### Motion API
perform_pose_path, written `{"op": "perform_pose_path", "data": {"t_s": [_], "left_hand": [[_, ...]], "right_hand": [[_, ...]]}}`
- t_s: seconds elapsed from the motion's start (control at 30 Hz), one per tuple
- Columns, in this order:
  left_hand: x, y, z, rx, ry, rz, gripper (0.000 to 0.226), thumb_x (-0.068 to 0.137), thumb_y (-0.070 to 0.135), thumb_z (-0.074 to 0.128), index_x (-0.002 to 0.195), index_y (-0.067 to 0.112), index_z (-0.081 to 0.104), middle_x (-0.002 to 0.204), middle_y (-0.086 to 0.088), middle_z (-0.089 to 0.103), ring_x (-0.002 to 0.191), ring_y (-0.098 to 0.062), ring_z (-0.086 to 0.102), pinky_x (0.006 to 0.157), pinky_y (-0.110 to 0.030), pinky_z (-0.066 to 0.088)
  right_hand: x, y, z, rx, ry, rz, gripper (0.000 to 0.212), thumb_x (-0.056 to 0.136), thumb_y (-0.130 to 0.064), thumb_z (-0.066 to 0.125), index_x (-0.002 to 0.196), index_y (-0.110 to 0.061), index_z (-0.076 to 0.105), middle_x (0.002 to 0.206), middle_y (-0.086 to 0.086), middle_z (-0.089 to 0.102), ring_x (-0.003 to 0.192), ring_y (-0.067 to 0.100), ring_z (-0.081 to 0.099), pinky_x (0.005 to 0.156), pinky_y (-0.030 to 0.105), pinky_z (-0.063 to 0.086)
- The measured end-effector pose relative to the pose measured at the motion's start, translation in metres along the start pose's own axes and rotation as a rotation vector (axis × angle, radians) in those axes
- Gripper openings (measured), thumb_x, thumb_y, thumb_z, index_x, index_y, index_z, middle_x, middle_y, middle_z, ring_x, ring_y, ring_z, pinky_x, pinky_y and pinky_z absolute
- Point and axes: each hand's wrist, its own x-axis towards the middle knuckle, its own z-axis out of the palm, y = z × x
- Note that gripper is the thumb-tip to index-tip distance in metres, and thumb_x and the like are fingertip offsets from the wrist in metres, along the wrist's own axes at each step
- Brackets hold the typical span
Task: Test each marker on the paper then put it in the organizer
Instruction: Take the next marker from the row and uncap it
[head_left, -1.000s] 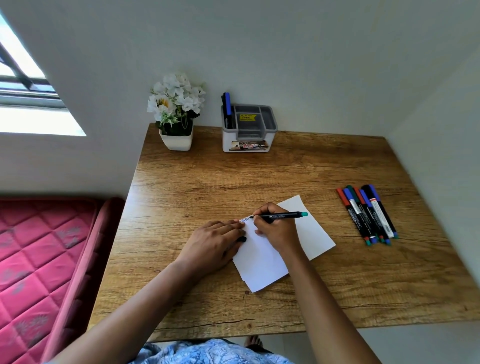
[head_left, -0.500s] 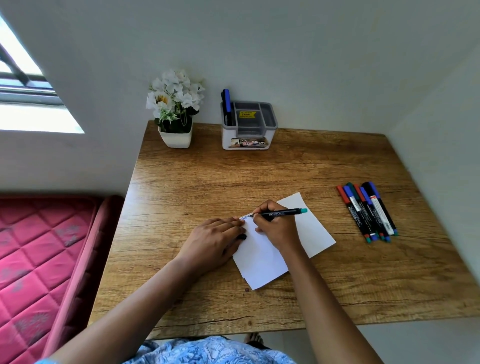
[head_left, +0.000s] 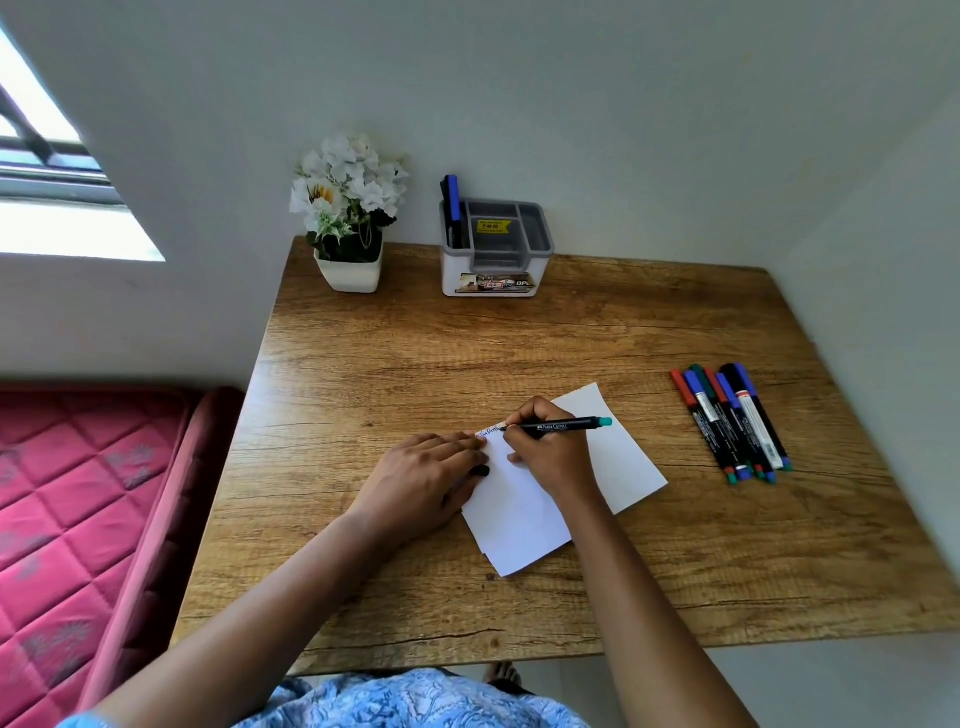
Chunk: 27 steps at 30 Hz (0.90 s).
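My right hand (head_left: 550, 449) grips a black marker with a teal end (head_left: 563, 425), its tip touching the top left corner of the white paper (head_left: 623, 457), where coloured scribbles show. My left hand (head_left: 421, 480) lies flat on the paper's left edge; a small black object, perhaps the cap, peeks out under its fingers. Several markers (head_left: 732, 421) lie side by side at the right of the wooden table (head_left: 415, 364). The grey and white organizer (head_left: 496, 249) stands at the back edge with a blue marker (head_left: 453, 200) upright in its left compartment.
A white pot of white flowers (head_left: 349, 218) stands left of the organizer against the wall. A pink quilted mattress (head_left: 67, 493) lies left of the table. Walls close in behind and on the right.
The marker tip has shifted slightly right along the paper's top edge as the scribble grows. My left hand stays pressed on the paper.
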Motion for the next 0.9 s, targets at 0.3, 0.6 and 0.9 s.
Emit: {"op": "perform_pose_path", "data": {"t_s": [0.3, 0.6, 0.9], "left_hand": [[0.001, 0.000, 0.001, -0.021, 0.031, 0.010, 0.033, 0.091, 0.035, 0.047, 0.106, 0.018, 0.070, 0.118, 0.000, 0.068, 0.112, -0.015, 0.061, 0.093, -0.031, 0.049], [0.002, 0.002, -0.001, -0.022, 0.068, 0.024, 0.033, 0.090, 0.036, 0.046, 0.102, 0.019, 0.071, 0.115, 0.002, 0.069, 0.111, -0.013, 0.062, 0.093, -0.028, 0.046], [0.007, 0.005, -0.015, -0.203, 0.007, -0.208, 0.031, 0.089, 0.039, 0.051, 0.114, 0.028, 0.065, 0.109, 0.011, 0.069, 0.092, -0.008, 0.066, 0.073, -0.023, 0.052]], "right_hand": [[0.001, 0.000, 0.000, 0.042, -0.008, 0.027, 0.008, 0.083, -0.002, 0.066, 0.080, -0.009, 0.062, 0.075, -0.004, 0.064, 0.070, 0.006, 0.063, 0.058, 0.020, 0.057], [0.004, -0.002, -0.003, 0.157, 0.047, 0.069, 0.015, 0.084, 0.000, 0.063, 0.075, -0.012, 0.062, 0.070, 0.001, 0.061, 0.063, 0.007, 0.061, 0.056, 0.021, 0.056], [0.005, -0.022, -0.015, 0.443, -0.020, 0.180, 0.015, 0.088, 0.001, 0.058, 0.082, -0.013, 0.060, 0.065, 0.002, 0.055, 0.056, 0.008, 0.054, 0.054, 0.023, 0.054]]}}
